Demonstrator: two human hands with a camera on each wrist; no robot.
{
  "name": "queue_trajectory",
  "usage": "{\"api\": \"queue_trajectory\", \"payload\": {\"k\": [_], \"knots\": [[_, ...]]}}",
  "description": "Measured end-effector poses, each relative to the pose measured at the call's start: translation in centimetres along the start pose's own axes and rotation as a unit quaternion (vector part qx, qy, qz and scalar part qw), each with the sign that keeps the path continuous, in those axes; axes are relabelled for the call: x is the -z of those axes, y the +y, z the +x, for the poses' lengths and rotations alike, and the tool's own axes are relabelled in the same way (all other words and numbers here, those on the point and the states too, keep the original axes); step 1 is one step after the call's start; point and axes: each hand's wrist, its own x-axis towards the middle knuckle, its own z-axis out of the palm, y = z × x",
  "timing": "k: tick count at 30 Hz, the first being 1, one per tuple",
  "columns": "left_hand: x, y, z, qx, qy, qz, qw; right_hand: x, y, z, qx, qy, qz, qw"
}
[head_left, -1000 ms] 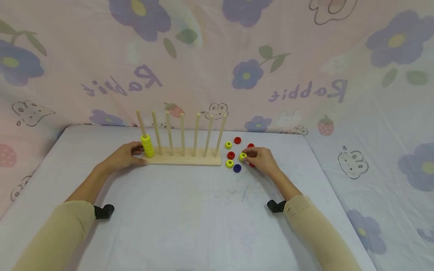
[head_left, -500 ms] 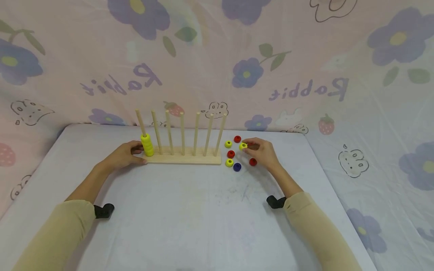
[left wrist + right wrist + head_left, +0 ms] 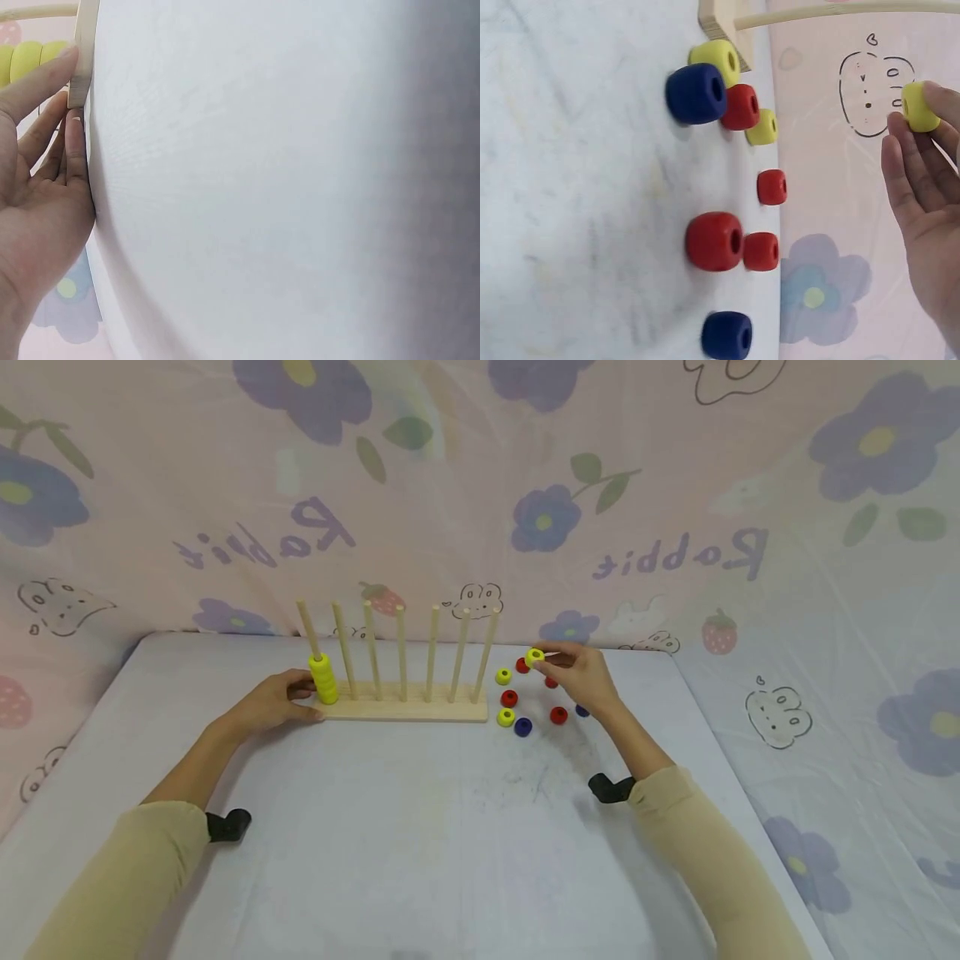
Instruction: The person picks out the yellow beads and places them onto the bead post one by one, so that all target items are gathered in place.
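My left hand (image 3: 272, 703) holds the left end of a wooden peg rack (image 3: 405, 713), with the thumb on one side and fingers on the other in the left wrist view. Several yellow beads (image 3: 322, 680) are stacked on the leftmost peg; the other pegs are bare. Between thumb and fingertips, my right hand (image 3: 588, 678) pinches a yellow bead (image 3: 919, 109), raised above the table to the right of the rack. Loose red (image 3: 714, 241), yellow (image 3: 762, 127) and blue beads (image 3: 696, 94) lie below it on the table.
A white cloth covers the table (image 3: 420, 827). Behind it hangs a printed fabric backdrop (image 3: 450, 510) with flowers and rabbits. One blue bead (image 3: 582, 711) lies partly hidden by the right hand. The rack's upright pegs (image 3: 431, 652) stand in a row.
My right hand has lifted the yellow bead up from among the loose beads, uncovering red and blue ones beneath. My left hand and the rack stay in place.
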Motion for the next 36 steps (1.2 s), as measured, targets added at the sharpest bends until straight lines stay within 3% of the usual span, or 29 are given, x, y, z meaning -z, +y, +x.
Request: {"api": "queue_trajectory", "payload": {"k": [7,24,29,36], "knots": [[0.1,0.5,-0.1,0.007,-0.003,-0.001,1.0000,0.5,-1.4,0.8,0.004,-0.008,0.002,1.0000],[0.0,0.7,-0.1,0.004,-0.006,0.003,1.0000,1.9,-5.6,3.2,0.072,-0.022,0.035,0.9966],[0.1,0.8,-0.1,0.005,-0.006,0.002,1.0000,2.3,-7.8,3.3,0.081,-0.021,0.012,0.9964],[0.1,0.4,0.0,0.014,-0.005,-0.001,0.9999,2.6,-8.4,4.4,0.100,-0.017,0.001,0.9949]]}}
